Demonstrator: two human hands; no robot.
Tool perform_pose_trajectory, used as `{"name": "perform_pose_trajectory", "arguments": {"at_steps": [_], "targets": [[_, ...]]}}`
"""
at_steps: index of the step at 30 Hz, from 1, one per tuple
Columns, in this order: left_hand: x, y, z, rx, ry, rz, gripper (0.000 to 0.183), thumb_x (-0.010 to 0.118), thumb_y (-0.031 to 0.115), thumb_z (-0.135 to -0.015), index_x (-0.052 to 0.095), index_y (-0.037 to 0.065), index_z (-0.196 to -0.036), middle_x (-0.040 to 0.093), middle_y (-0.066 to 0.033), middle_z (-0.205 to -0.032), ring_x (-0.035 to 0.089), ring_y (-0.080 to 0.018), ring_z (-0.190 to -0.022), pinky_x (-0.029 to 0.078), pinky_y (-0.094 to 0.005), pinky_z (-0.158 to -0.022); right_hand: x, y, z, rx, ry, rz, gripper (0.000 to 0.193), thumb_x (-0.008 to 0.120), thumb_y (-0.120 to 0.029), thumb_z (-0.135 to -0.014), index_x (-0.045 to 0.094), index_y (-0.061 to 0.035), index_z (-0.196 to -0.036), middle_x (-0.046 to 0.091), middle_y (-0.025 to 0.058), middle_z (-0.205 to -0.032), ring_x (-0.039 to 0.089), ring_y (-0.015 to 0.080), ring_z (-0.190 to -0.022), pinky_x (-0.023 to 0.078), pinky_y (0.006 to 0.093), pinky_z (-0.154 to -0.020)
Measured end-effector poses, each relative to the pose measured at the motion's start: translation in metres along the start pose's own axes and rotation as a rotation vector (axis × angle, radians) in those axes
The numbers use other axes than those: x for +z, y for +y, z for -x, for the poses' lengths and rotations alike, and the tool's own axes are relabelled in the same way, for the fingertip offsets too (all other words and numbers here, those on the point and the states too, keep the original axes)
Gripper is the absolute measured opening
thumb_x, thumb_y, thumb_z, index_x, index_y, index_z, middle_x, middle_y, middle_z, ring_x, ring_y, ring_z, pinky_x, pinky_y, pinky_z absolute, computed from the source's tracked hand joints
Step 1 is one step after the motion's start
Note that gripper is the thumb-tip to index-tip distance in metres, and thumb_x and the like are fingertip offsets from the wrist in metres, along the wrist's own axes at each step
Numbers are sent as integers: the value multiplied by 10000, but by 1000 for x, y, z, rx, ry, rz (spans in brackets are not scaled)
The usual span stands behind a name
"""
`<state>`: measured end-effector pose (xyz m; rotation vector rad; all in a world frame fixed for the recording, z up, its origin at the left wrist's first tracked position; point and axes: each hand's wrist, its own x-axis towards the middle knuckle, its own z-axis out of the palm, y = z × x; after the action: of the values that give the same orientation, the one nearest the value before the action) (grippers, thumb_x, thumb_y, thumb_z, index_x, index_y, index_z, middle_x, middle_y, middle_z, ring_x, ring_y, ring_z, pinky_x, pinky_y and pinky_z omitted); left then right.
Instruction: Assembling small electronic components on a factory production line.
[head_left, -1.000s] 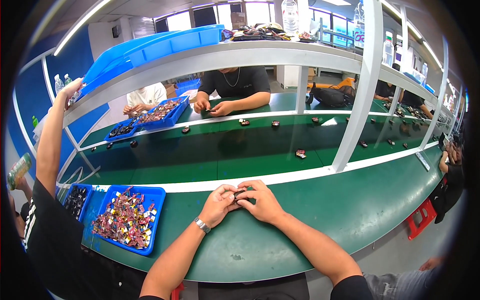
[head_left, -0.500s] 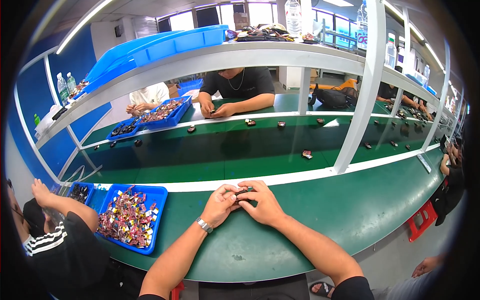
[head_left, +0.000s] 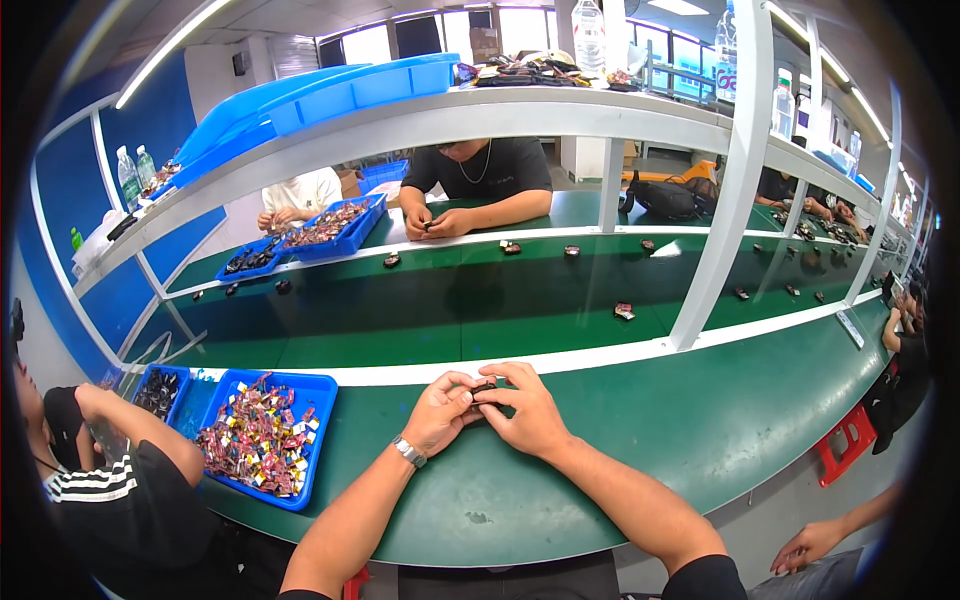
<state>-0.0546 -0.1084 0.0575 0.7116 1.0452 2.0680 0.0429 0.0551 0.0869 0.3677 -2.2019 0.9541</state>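
My left hand (head_left: 440, 410) and my right hand (head_left: 528, 408) meet over the green worktable (head_left: 640, 440), close to the white strip along the conveyor. Both pinch one small dark part (head_left: 483, 390) between their fingertips; most of it is hidden by my fingers. A metal watch (head_left: 408, 451) sits on my left wrist. To my left stands a blue tray (head_left: 318, 425) heaped with small, colourful wrapped pieces.
A green conveyor belt (head_left: 420, 310) carries several small dark parts past me. A white post (head_left: 722, 200) rises at the right. People sit across the belt with blue trays (head_left: 345, 235). A person in a striped sleeve (head_left: 120, 480) crouches at my left. A red stool (head_left: 845, 440) stands at right.
The person at my left has lowered the raised arm from the shelf and sunk down beside the trays. My hands stay together on the small part. Parts on the belt have shifted.
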Motion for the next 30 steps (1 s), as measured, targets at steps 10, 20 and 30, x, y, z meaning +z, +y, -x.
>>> {"name": "perform_pose_trajectory", "arguments": {"at_steps": [10, 20, 30], "targets": [[3, -3, -6, 33, 60, -23, 218, 624, 128, -937, 512, 73, -1115, 577, -139, -1268, 604, -227, -1115, 525, -412, -943, 1, 6, -3, 46, -36, -53, 214, 714, -50, -769, 714, -76, -981, 592, 82, -1238, 506, 285, -1186, 474, 391, -947], [9, -23, -7, -8, 51, -20, 224, 557, 188, -980, 528, 63, -1163, 617, -68, -1082, 616, -136, -1005, 540, -309, -872, -1, -5, 1, -57, 101, 141, 141, 725, 24, -712, 658, -21, -828, 609, 132, -946, 622, 293, -881, 510, 363, -754], [11, 2, 3, -13, 194, -140, 208, 558, 140, -953, 552, 46, -1138, 612, -63, -1103, 618, -127, -993, 551, -288, -844, 9, -4, -13, -123, 35, 156, 191, 718, -7, -728, 663, -39, -908, 632, 117, -956, 627, 297, -884, 524, 374, -759]]}}
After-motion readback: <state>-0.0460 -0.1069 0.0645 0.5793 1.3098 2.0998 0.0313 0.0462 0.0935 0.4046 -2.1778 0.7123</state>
